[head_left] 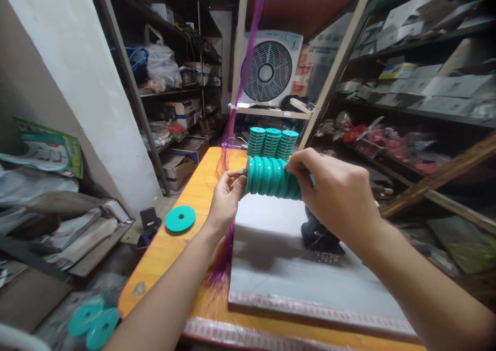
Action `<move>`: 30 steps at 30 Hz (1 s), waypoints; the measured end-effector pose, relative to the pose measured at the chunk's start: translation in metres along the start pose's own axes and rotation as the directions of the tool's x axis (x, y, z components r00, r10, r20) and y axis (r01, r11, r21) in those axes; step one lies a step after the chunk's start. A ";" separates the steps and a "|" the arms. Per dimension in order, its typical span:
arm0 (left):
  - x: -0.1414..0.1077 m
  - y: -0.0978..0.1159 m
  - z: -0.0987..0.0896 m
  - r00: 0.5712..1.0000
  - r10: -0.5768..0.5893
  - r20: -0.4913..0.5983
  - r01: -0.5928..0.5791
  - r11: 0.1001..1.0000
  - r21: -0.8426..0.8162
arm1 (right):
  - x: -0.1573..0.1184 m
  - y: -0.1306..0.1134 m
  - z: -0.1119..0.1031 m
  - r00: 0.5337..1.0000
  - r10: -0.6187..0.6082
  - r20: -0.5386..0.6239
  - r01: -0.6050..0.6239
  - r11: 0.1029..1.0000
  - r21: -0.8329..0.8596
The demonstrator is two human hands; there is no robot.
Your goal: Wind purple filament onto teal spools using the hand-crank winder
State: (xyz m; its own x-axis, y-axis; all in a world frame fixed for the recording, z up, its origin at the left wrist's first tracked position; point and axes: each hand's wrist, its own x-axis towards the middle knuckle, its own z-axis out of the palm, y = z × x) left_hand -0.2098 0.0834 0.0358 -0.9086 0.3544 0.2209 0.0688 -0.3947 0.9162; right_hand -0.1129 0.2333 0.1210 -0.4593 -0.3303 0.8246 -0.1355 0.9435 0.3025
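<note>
A row of green discs (271, 177) lies sideways, packed together above a grey board (267, 268). At its left end, my left hand (228, 193) has thumb and fingers closed on a dark shaft end (243, 172). My right hand (325, 185) is pinched at the upper right of the row; whatever is between its fingertips is too small to make out. Beneath my right hand is a dark stand (318, 233), with small pale bits (328, 258) on the board beside it. Purple strands (220, 268) hang past the board's left edge.
Stacks of green discs (273, 143) stand at the back of the orange table (155, 273). One loose green disc (180, 219) lies on its left side. Two more discs (101, 329) are below at lower left. A box fan (267, 69) and loaded shelves (434, 103) stand beyond.
</note>
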 end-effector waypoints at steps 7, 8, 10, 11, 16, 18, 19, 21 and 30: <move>0.000 0.000 0.000 1.000 0.022 0.016 -0.022 1.000 -0.006 | -0.016 -0.002 -0.018 1.000 0.006 0.006 -0.007 0.987 0.163; 0.000 -0.001 0.000 1.000 0.024 0.015 -0.024 1.000 -0.004 | -0.026 -0.001 -0.025 0.998 0.054 -0.014 -0.050 0.978 0.205; -0.001 0.000 0.001 1.000 0.027 0.014 -0.027 1.000 0.002 | -0.054 0.000 -0.038 0.988 0.155 0.030 -0.157 0.949 0.273; -0.001 0.000 0.001 1.000 0.028 0.014 -0.028 1.000 0.003 | -0.072 0.002 -0.042 0.976 0.183 0.118 -0.211 0.929 0.305; -0.002 0.001 0.002 1.000 0.024 0.003 -0.024 1.000 -0.002 | -0.166 0.018 -0.026 0.785 0.207 0.584 -0.404 0.886 0.229; -0.002 0.001 0.002 1.000 0.021 -0.003 -0.021 1.000 0.007 | -0.190 0.025 -0.010 0.741 0.244 0.625 -0.461 0.862 0.210; -0.002 0.002 0.002 1.000 0.019 -0.006 -0.019 1.000 0.011 | -0.197 0.028 -0.003 0.732 0.259 0.630 -0.485 0.848 0.215; -0.002 0.002 0.002 1.000 0.018 -0.010 -0.017 1.000 0.012 | -0.204 0.031 0.005 0.735 0.261 0.626 -0.502 0.830 0.244; -0.001 0.000 0.001 1.000 0.014 -0.010 -0.014 1.000 -0.007 | -0.148 0.005 -0.031 0.843 0.114 0.526 -0.330 0.882 0.337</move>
State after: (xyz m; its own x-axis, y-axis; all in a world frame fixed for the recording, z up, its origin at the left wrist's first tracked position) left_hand -0.2080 0.0843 0.0356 -0.9117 0.3404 0.2300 0.0783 -0.4056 0.9107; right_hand -0.0183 0.2861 0.0148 -0.8644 -0.1566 0.4778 -0.2642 0.9500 -0.1666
